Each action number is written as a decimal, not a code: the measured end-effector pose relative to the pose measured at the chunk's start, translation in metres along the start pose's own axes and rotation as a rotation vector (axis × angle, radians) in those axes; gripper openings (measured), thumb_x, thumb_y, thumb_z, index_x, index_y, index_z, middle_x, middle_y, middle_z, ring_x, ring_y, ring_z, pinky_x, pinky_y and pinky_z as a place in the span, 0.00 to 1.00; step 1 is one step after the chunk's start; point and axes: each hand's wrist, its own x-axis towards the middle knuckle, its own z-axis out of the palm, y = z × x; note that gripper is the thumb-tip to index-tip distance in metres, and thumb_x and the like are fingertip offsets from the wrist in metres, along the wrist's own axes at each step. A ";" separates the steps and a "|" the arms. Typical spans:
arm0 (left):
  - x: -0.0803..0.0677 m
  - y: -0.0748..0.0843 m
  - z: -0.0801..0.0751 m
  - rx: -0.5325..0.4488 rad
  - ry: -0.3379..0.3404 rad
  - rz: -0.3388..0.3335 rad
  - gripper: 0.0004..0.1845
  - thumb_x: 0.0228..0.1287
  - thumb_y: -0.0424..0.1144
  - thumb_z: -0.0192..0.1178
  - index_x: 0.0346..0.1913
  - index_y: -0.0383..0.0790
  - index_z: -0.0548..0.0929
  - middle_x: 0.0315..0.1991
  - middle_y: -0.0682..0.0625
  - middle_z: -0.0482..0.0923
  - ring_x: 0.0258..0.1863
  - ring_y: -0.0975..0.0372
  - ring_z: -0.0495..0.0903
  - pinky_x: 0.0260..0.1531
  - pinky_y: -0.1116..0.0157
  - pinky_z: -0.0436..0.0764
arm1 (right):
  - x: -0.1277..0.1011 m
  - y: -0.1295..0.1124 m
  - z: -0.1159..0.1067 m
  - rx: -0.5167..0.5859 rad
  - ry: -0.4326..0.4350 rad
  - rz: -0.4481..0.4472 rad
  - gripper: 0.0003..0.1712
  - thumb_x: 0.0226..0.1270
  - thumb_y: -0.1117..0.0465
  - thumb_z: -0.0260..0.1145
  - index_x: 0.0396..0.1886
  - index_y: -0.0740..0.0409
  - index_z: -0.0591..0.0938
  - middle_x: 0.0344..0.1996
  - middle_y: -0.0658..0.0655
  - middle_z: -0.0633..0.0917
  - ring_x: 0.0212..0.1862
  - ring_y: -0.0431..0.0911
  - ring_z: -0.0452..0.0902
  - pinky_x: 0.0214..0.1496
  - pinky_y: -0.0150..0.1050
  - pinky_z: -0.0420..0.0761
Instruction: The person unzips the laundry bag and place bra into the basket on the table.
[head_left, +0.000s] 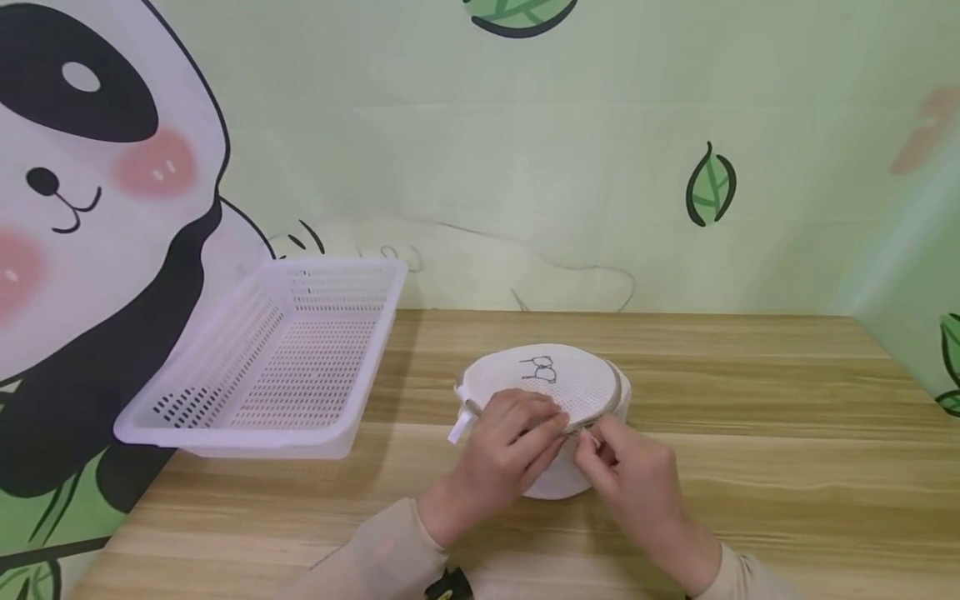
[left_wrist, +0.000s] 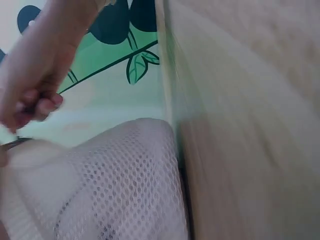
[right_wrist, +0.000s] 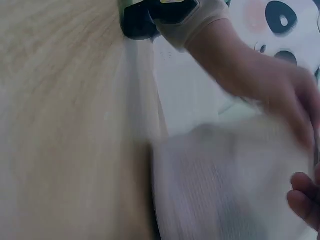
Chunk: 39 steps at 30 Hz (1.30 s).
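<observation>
Lower middle of the head view: a round white mesh pouch [head_left: 558,392] on the wooden table [head_left: 750,400], a small black drawing on its top face and a darker band, probably a zipper, running round its edge. Left hand [head_left: 510,450] laid over the near left side of the pouch, fingers curved down onto the mesh and the rim, apparently pinning it so it cannot slide or turn. Right hand [head_left: 637,479] just beside it at the near right edge, fingertips pinched together on something small at the band, most likely the zipper pull, though too small and blurred to be sure. Hands almost touching, both working the same stretch of rim, one to steady, one to pull. A short white tab [head_left: 459,427] sticking out at the pouch's left edge, clear of both hands.

Left wrist view: mesh [left_wrist: 115,185] filling the lower left, the other hand's curled fingers [left_wrist: 35,107] at upper left, pinching at a thin dark edge. Right wrist view: heavily blurred, pouch [right_wrist: 225,185] as a pale mass at lower right, the left hand [right_wrist: 270,95] resting on it.

Left of the frame: a white slotted plastic basket [head_left: 225,433], tilted, its far end propped against the wall, well apart from the pouch. Behind, a green wall [head_left: 525,150] with a panda picture [head_left: 90,167] and leaves. Nothing between hands and pouch; only the hands themselves hide the near rim.
</observation>
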 end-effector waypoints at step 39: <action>-0.001 -0.034 -0.016 -0.192 -0.117 -0.161 0.14 0.59 0.44 0.67 0.45 0.42 0.82 0.43 0.47 0.78 0.45 0.58 0.78 0.48 0.64 0.79 | 0.012 0.038 -0.022 0.030 -0.062 0.227 0.08 0.55 0.74 0.65 0.20 0.60 0.79 0.10 0.46 0.76 0.17 0.21 0.67 0.14 0.20 0.63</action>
